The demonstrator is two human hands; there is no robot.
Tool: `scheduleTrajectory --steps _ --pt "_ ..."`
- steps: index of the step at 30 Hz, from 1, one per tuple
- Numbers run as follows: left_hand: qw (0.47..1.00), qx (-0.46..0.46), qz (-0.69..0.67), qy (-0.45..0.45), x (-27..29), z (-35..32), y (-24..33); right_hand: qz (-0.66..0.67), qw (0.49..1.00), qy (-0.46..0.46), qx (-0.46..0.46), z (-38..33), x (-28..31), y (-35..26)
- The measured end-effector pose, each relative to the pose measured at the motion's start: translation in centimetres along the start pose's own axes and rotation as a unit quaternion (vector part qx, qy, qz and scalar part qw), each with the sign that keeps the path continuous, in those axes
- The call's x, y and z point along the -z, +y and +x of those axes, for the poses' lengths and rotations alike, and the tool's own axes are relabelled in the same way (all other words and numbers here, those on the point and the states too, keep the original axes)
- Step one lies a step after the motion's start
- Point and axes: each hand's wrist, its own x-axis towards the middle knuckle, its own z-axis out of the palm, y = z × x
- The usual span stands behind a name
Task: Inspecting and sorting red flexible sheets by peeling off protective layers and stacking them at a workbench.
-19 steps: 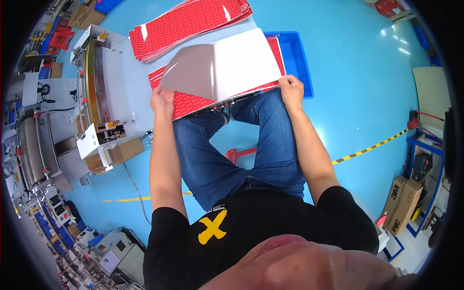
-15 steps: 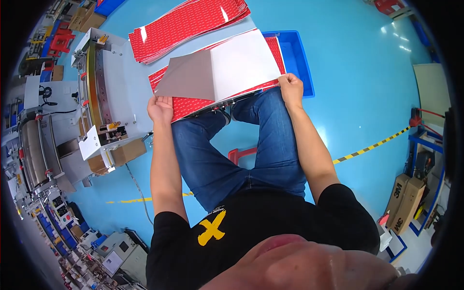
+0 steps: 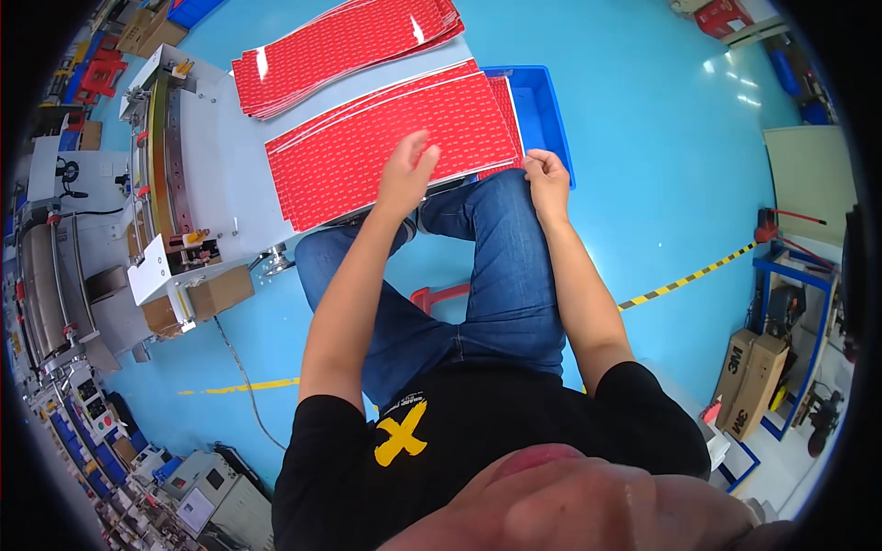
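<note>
A stack of long red printed sheets (image 3: 367,151) with white edges lies in front of me, red faces up. Over the near part of this stack hovers my left hand (image 3: 406,176), slightly blurred, its fingers apart and holding nothing. At the stack's right near corner is my right hand (image 3: 549,185), fingers curled and pinched close to the sheet edges. Whether a sheet edge is between those fingertips is too small to tell. Farther off, a second stack of red sheets (image 3: 344,60) lies parallel to the first.
A blue plastic bin (image 3: 559,124) stands to the right of the sheets, with more red sheets by its left side. On the left is a roller machine (image 3: 170,174) with a metal frame. A red stool (image 3: 439,298) shows between my legs. Cardboard boxes (image 3: 758,386) stand at the right.
The sheet with the white and grey face no longer shows; the near stack is all red on top. My left hand has left its left corner and moved right, over the stack.
</note>
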Motion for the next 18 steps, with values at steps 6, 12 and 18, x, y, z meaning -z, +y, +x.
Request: scheduleTrajectory --steps 6,12,18 --pt "0.833 -0.035 0.523 0.176 8.3 -1.6 -4.8 -0.350 0.845 -0.120 0.387 0.2 -5.9 -3.6" --pt "0.808 0.105 0.536 0.220 10.3 -1.7 -6.6 -0.611 0.702 -0.203 0.305 4.8 -11.5 -4.7" --pt "0.812 0.172 0.493 0.260 13.4 0.8 -4.9 -0.643 0.698 -0.143 0.281 5.6 -10.9 -3.6"
